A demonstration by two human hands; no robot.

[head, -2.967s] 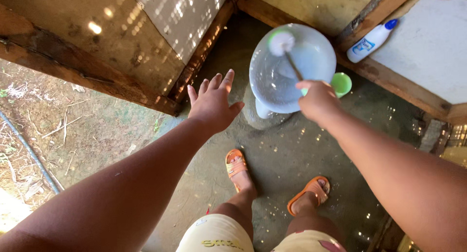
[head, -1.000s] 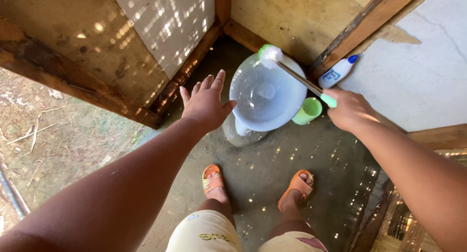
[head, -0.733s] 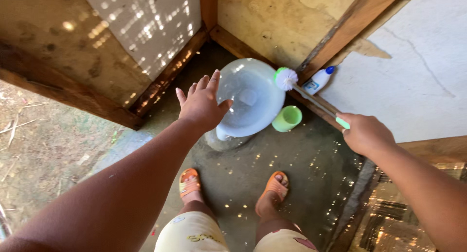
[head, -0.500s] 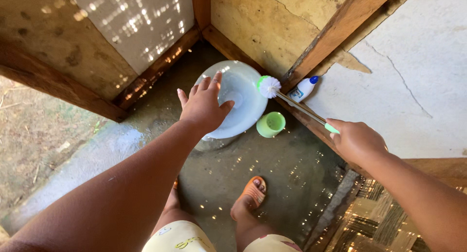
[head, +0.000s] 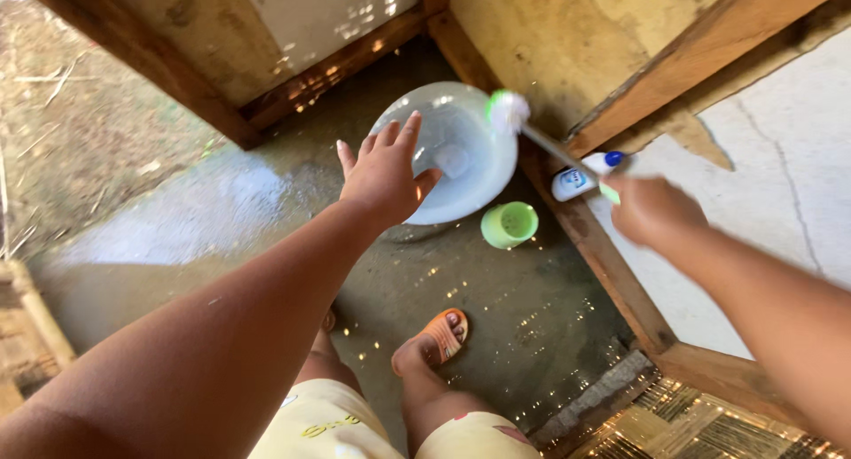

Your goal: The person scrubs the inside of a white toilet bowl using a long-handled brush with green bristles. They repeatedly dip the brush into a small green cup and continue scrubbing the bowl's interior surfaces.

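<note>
My right hand (head: 651,213) is closed around the green end of a toilet brush (head: 550,144), its handle running up and left to the white bristle head, which sits over the far right rim of the pale toilet bowl (head: 452,162); my left hand (head: 383,174) is held flat, fingers spread, over the near left of that bowl, holding nothing, contact not determinable; a green cup (head: 510,224) stands on the wet concrete floor (head: 496,308) just right of the bowl; a white bottle with a blue cap (head: 581,177) lies on the wooden beam (head: 612,273) beneath the brush handle; my sandalled foot (head: 439,337) is planted nearer.
</note>
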